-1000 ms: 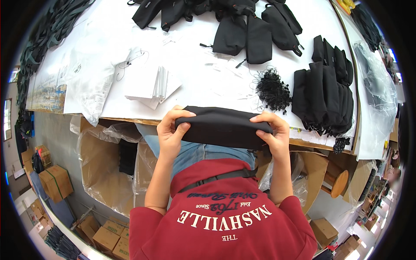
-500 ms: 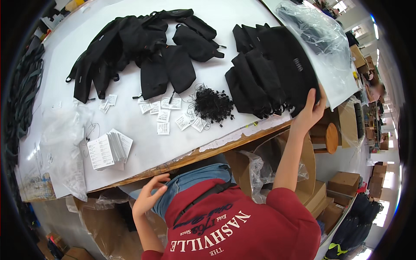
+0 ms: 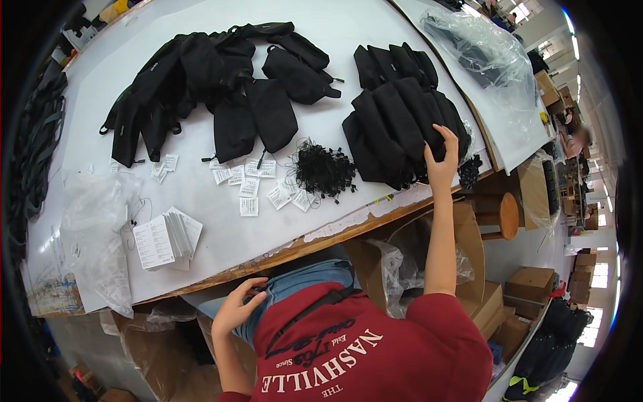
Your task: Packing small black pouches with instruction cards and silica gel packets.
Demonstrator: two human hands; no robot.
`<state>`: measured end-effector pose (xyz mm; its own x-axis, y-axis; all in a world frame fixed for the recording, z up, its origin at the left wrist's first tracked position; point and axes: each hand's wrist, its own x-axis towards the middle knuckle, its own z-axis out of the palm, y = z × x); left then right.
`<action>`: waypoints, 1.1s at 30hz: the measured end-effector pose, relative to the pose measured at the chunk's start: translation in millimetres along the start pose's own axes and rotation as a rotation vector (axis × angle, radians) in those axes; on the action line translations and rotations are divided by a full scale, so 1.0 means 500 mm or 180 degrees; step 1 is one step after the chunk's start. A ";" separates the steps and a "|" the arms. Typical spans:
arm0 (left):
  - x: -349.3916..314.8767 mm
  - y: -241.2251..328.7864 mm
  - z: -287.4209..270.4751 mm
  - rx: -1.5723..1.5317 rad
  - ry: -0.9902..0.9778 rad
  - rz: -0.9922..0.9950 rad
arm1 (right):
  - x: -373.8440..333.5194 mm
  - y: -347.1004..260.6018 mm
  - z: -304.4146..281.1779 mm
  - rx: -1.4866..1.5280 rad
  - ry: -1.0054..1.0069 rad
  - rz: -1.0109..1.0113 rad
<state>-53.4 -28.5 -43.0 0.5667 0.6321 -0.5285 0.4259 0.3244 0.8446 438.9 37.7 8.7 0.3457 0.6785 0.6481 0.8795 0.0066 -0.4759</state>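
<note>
My right hand [image 3: 442,155] rests on the right part of a row of black fabric pouches [image 3: 392,127], thumb and fingers apart against the cloth. The pouches lean on one another near the table's front right edge. Close to my lap, my left hand [image 3: 239,305] hangs below the table edge, holding nothing, its fingers loosely bent and apart. A heap of thin black cords [image 3: 324,169] lies just left of the row. Several more black zip pouches [image 3: 271,114] lie spread out farther back, overlapping each other.
Small white packets [image 3: 249,187] lie left of the cords. A stack of white printed cards [image 3: 164,240] sits near the front edge, beside a clear plastic bag [image 3: 97,234]. Another dark cluster [image 3: 470,171] is right of the row. Open cardboard boxes [image 3: 472,244] stand below; a wooden stool [image 3: 508,216] is at right.
My right hand has moved left and up from the row's right end onto the pouches. The broad black face with pale marking no longer shows there. My left hand has shifted slightly.
</note>
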 end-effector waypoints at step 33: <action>-0.003 -0.096 0.041 -0.0309 0.0911 -0.0023 | -0.060 -0.256 0.257 -0.0573 -0.3030 -0.1145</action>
<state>-59.9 -59.4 -84.4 0.3363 0.7977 -0.5007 0.3520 0.3867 0.8524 273.9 110.7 -26.3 -0.2805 0.9589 -0.0417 0.9426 0.2670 -0.2003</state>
